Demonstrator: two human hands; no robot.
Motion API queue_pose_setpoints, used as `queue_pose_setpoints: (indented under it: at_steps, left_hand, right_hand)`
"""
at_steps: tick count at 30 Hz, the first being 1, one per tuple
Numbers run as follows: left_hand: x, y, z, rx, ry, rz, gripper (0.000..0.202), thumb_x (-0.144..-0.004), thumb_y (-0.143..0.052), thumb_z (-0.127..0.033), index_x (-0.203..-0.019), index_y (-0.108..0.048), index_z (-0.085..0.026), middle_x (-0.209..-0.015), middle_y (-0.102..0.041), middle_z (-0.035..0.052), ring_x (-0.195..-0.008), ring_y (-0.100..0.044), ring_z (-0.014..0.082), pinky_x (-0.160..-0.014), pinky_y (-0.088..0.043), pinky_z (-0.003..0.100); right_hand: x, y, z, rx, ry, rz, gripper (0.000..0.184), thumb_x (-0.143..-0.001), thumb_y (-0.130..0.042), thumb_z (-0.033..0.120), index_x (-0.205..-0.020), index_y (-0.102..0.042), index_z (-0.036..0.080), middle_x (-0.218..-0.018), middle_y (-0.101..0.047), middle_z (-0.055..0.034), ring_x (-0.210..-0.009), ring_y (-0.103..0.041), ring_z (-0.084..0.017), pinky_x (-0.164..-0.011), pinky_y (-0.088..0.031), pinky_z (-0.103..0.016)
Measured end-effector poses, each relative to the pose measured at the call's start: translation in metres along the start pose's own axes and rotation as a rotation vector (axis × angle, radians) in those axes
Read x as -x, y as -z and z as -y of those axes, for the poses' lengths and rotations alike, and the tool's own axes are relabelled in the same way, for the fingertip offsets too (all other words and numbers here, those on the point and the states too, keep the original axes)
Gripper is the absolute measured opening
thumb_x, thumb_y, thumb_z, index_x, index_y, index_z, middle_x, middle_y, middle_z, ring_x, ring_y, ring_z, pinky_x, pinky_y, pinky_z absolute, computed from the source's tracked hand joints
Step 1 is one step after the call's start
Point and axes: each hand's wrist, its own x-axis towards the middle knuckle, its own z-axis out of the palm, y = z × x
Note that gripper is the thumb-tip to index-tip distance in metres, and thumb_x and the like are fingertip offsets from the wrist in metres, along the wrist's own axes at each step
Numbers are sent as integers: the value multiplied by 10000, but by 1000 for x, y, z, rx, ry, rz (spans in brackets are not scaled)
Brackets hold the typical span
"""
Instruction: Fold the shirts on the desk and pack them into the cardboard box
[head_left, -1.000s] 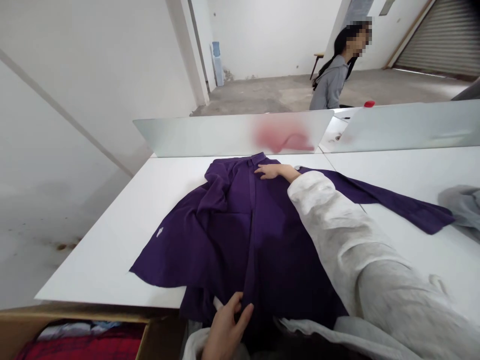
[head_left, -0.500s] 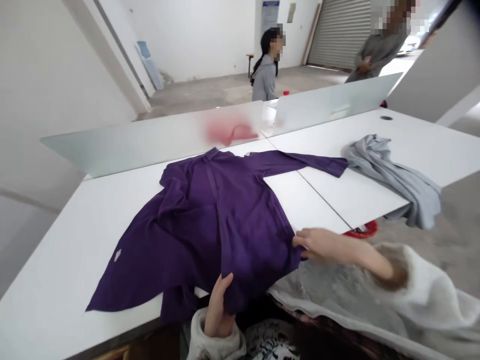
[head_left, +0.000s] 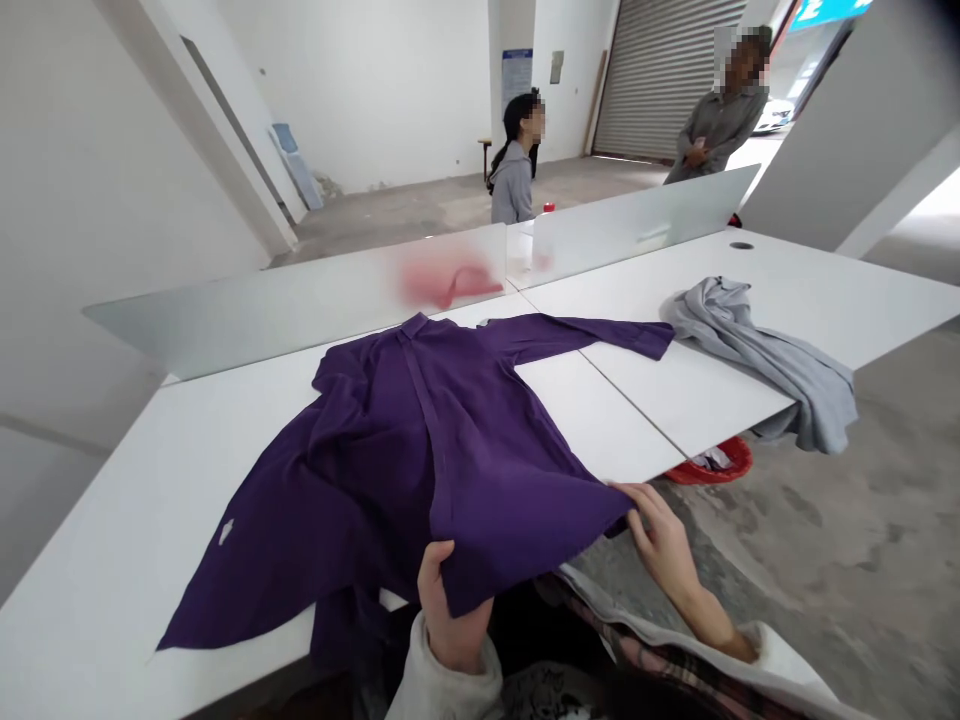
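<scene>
The purple garment [head_left: 420, 440] lies spread on the white surface [head_left: 112, 520], its near hem hanging off the edge. My left hand [head_left: 450, 600] pinches that hem and my right hand [head_left: 664, 535] grips its corner: I judge I am straightening it, so an even outward pull comes next. No readable label or writing shows; a grey garment [head_left: 757, 350] lies well apart.

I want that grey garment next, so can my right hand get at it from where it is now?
Probably not without leaning or stepping over: the right hand is pinching the purple shirt's hem at the near edge, while the grey garment lies well off to the right. Only bare white table lies between.
</scene>
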Motion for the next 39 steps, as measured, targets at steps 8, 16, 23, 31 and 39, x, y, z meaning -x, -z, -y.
queue_pose_setpoints:
  at_steps: [8,16,23,31,39]
  left_hand:
    - [3,-31,-8,36,112,88,320,-792,-442,-375,-948,-653,-192,-946,-695,100,-918,-653,240,-825,-528,409]
    - [4,-3,-16,-30,152,220,554,-779,-574,-495,-1249,-514,-207,-1227,-607,130,-1104,-592,236,-965,-452,404]
    - [52,122,-43,-921,68,-460,416,-802,-398,-555,-867,-617,-207,-854,-682,95,-812,-660,262,-691,-516,351]
    - [36,100,-22,-1316,-67,-603,403,-855,-379,-499,-921,-592,-164,-819,-632,112,-768,-624,264,-672,-467,343]
    - [43,122,-6,-909,37,-707,322,-821,-392,-430,-905,-598,-198,-801,-672,59,-721,-626,208,-666,-459,299]
  right_hand:
    - [0,5,-10,-106,-285,67,451,-854,-329,270,-1226,-573,197,-749,-680,-26,-591,-617,-163,-609,-508,-274]
    - [-7,20,-31,-233,-223,242,469,-837,-378,335,-1228,-592,188,-986,-683,-81,-694,-644,-172,-665,-545,-291]
    - [-68,67,-33,249,199,493,485,-857,-445,391,-1300,-548,222,-1090,-647,-139,-856,-662,-256,-725,-542,-376]
    - [-173,6,128,232,934,659,408,-949,-386,287,-1341,-490,243,-1233,-594,-92,-1088,-582,-208,-942,-452,-375]
    - [-166,-139,127,198,1017,736,600,-937,-351,512,-1450,-317,203,-1507,-249,-139,-1401,-173,-314,-1100,-206,-546]
